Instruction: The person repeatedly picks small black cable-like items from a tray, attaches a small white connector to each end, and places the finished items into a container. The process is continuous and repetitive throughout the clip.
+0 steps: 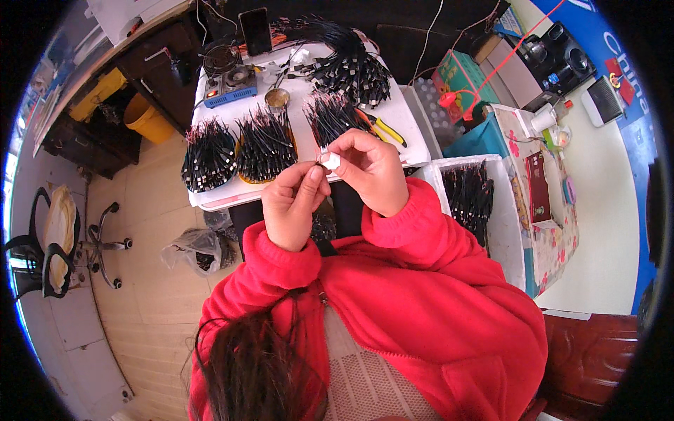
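Note:
Over the near edge of the white table (414,137), my two hands meet fingertip to fingertip. Thumb and forefinger of my right hand (375,174) pinch a small white piece, perhaps paper or plastic (330,161). My left hand (295,203) is also closed in a pinch against it; what it grips is too small to make out. Just beyond stand bundles of short black cables: one at the left (208,156), one in the middle (265,146) and one at the right (330,116). Yellow-handled pliers (388,130) lie beside the right bundle.
At the back of the table are a blue soldering device (230,95), a small round tin (277,98), a phone (255,31) and a big heap of black cables (351,70). A white foam box (507,231) holding more cables stands at my right. A plastic bag (196,250) lies on the floor.

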